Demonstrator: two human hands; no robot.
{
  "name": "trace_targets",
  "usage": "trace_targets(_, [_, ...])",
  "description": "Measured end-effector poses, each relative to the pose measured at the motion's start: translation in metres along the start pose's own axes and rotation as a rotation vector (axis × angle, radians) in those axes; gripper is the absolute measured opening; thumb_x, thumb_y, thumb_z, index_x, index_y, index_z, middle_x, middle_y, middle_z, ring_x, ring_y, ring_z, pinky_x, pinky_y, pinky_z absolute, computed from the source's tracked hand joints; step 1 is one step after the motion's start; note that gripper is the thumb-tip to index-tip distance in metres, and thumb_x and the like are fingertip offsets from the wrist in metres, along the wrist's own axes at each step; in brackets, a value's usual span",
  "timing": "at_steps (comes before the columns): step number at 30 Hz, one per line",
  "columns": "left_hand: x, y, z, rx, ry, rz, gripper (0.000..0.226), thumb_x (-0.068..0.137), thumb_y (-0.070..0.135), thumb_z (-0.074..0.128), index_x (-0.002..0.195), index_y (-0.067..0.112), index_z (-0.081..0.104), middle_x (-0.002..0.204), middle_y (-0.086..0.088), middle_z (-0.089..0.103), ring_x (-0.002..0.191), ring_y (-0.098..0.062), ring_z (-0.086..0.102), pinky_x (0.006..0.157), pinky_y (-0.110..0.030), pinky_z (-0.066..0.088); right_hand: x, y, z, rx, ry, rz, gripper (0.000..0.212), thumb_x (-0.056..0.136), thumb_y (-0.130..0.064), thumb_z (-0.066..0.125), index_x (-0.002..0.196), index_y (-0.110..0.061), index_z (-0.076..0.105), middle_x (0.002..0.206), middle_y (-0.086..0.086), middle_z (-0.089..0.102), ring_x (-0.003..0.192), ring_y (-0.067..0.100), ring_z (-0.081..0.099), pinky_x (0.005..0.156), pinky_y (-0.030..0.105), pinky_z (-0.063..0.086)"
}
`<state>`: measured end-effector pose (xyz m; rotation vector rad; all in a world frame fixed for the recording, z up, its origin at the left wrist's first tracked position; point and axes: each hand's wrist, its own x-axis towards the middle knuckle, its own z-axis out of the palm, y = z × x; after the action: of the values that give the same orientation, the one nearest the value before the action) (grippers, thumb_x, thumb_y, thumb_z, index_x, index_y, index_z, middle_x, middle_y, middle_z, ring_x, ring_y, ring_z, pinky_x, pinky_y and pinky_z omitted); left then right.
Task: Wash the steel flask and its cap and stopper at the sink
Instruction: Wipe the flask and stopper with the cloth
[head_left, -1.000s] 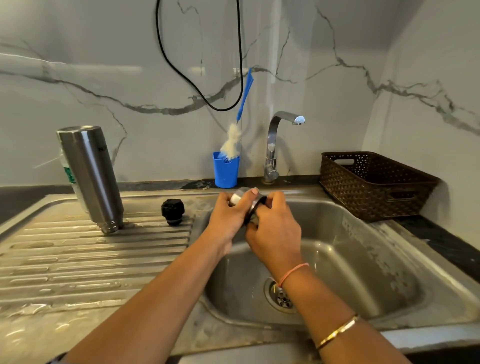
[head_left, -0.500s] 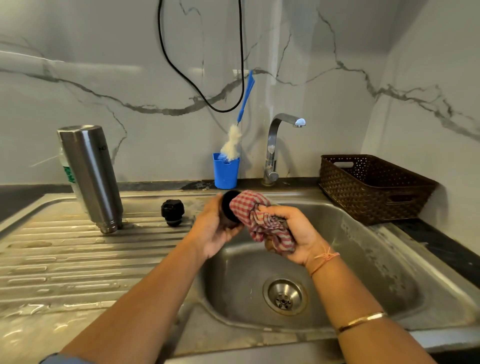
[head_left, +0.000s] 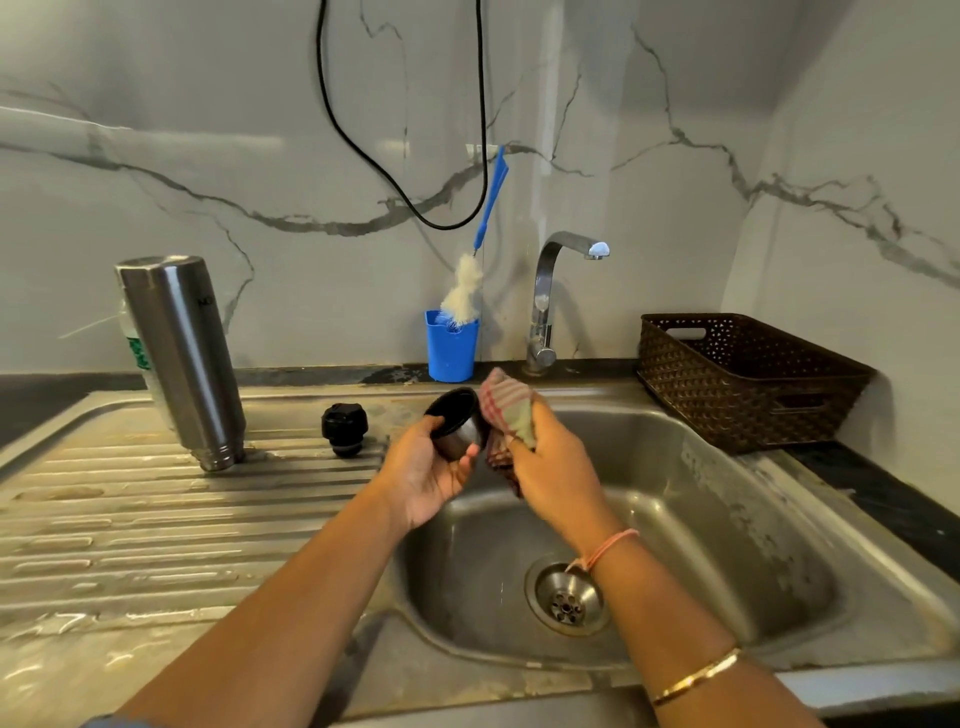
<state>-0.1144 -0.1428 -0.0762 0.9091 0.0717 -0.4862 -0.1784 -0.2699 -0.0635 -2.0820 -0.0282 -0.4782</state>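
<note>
At ten o'clock from my hands, the tall brushed-steel flask (head_left: 182, 364) stands neck-down on the ribbed steel draining board (head_left: 104, 519). The small black round stopper (head_left: 344, 428) sits on the same board at the flask's three o'clock, apart from it. My left hand (head_left: 431, 478) is palm up over the basin's left edge, with fingers and thumb curled round the short steel cap (head_left: 457, 423). The cap's dark inside faces eleven o'clock. At the cap's three o'clock, my right hand (head_left: 550, 467) grips a bunched red-and-white checked cloth (head_left: 506, 410) that touches the cap's side. Below both hands, at six o'clock, is the stainless sink basin (head_left: 727, 519) with its round drain (head_left: 566, 597). At twelve o'clock, a blue plastic cup (head_left: 451, 345) holds a blue-handled white bottle brush (head_left: 462, 293). The chrome tap (head_left: 545, 301) is just right of it. A brown woven plastic basket (head_left: 748, 384) sits at two o'clock.
</note>
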Motion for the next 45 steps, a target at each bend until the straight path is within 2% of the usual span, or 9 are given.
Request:
trace_targets(6, [-0.004,-0.001,0.004,0.026,-0.038,-0.015,0.023,0.099,0.012,0.042,0.093,0.002,0.062,0.066,-0.010,0.066,0.046,-0.012,0.063,0.044,-0.020,0.053,-0.012,-0.007,0.028,-0.373,-0.178,-0.129,0.071,0.096,-0.048,0.039,0.137,-0.058,-0.018,0.155,-0.008,-0.024,0.143,0.030,-0.018,0.114,0.057,0.008])
trace_targets(11, [-0.015,-0.004,0.010,0.492,-0.060,0.015,0.018,0.100,0.007,0.037,0.097,0.012,0.055,0.047,0.000,0.057,0.028,-0.001,0.038,0.025,-0.009,0.026,0.000,-0.007,0.013,0.290,0.000,-0.080,0.038,0.095,-0.043,0.046,0.131,-0.033,0.051,0.133,-0.010,0.052,0.111,-0.013,0.048,0.106,0.033,0.041])
trace_targets(15, [-0.011,-0.018,0.009,0.743,0.014,0.034,0.025,0.100,0.008,0.035,0.091,0.016,0.057,0.050,-0.001,0.057,0.033,-0.004,0.043,0.031,-0.012,0.031,0.001,0.000,0.008,0.115,0.011,0.008,0.053,0.086,-0.067,0.038,0.125,-0.035,0.056,0.129,-0.009,0.055,0.117,0.009,0.054,0.102,0.042,0.044])
trace_targets(18, [-0.021,-0.033,0.026,0.170,-0.190,0.195,0.023,0.098,0.020,0.047,0.100,0.004,0.064,0.085,-0.017,0.070,0.084,-0.019,0.062,0.081,-0.025,0.052,-0.016,-0.018,0.019,-0.381,-0.114,-0.157,0.055,0.092,-0.056,0.040,0.142,-0.034,0.035,0.156,-0.003,0.014,0.136,0.027,0.026,0.111,0.043,0.033])
trace_targets(21, [-0.035,-0.032,0.034,-0.350,0.036,0.459,0.053,0.070,0.025,0.083,0.115,0.000,0.066,0.136,-0.020,0.048,0.133,-0.024,0.038,0.117,-0.035,0.020,-0.031,-0.040,0.030,-0.584,-0.119,-0.221,0.061,0.092,-0.062,0.031,0.147,-0.038,0.020,0.157,-0.001,-0.004,0.136,0.035,0.019,0.107,0.047,0.035])
trace_targets(24, [-0.031,-0.016,0.014,0.635,0.237,0.670,0.028,0.100,0.012,0.039,0.121,0.004,0.055,0.114,-0.014,0.058,0.115,-0.028,0.049,0.098,-0.032,0.040,-0.028,-0.043,0.027,-0.512,-0.018,-0.094,0.056,0.092,-0.063,0.029,0.141,-0.035,0.030,0.148,0.006,0.023,0.124,0.035,0.041,0.098,0.043,0.043])
trace_targets(28, [-0.026,-0.008,0.008,1.359,0.314,0.798,0.018,0.093,0.004,0.048,0.096,0.011,0.064,0.084,-0.005,0.063,0.082,-0.022,0.061,0.069,-0.021,0.044,-0.016,-0.035,0.003,-0.030,-0.090,0.242,0.047,0.087,-0.070,0.035,0.117,-0.038,0.054,0.106,-0.002,0.060,0.096,0.024,0.062,0.067,0.041,0.059])
trace_targets(35, [-0.022,-0.004,0.010,1.260,0.477,1.084,0.019,0.085,-0.002,0.050,0.075,0.014,0.048,0.078,-0.001,0.052,0.072,-0.019,0.047,0.058,-0.021,0.033,-0.008,-0.021,0.000,0.886,-0.413,0.723,0.063,0.079,-0.065,0.058,0.108,-0.010,0.067,0.081,0.012,0.068,0.062,0.023,0.065,0.043,0.023,0.048])
trace_targets(45, [-0.014,-0.009,-0.005,1.442,0.263,1.164,0.015,0.076,0.000,0.061,0.090,0.004,0.065,0.083,-0.009,0.067,0.071,-0.019,0.056,0.063,-0.010,0.038,-0.003,-0.011,0.016,0.354,0.039,0.135,0.022,0.093,-0.036,0.054,0.114,-0.039,0.056,0.124,0.001,0.051,0.106,0.015,0.058,0.097,0.044,0.049])
